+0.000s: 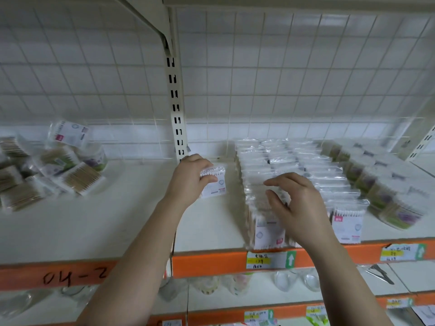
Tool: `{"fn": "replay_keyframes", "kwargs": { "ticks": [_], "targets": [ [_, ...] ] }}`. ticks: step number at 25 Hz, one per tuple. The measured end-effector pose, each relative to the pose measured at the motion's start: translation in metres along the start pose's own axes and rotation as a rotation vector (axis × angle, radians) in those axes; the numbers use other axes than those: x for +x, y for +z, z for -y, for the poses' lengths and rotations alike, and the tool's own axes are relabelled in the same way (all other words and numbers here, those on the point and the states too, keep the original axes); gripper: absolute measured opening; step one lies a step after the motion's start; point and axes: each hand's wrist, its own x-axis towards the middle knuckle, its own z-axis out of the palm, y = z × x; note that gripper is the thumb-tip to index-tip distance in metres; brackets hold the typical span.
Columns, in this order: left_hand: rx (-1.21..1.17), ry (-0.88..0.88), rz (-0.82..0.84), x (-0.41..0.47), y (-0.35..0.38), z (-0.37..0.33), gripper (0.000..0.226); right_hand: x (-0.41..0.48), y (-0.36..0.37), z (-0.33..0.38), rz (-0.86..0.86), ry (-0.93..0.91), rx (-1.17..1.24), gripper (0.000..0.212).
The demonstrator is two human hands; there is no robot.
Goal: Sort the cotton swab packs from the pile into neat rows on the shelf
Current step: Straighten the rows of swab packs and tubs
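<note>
Sorting midway: we see several rows (294,165) standing on the shelf (117,227), with a pile (47,170) unsorted far left. Left grip (188,180) pinches one pack (215,184) beside the rows; right grip (296,203) hovers over them, holding nothing.

the pile (47,165) of swab packs runs off the left edge, smeared by blur. the left hand (188,182) covers the left side of its pack (215,184). the right hand (299,205) hides part of the leftmost row (259,165). the writing on the shelf label (268,260) is unreadable.
</note>
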Motion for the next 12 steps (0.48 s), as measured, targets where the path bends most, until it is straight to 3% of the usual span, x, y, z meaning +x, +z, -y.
{"fn": "replay_keyframes", "kwargs": {
  "ticks": [12],
  "targets": [
    [0.035,0.022,0.061,0.098,0.050,0.028,0.031,0.026,0.014,-0.018,-0.007,0.037,-0.062,0.020]
  ]
}}
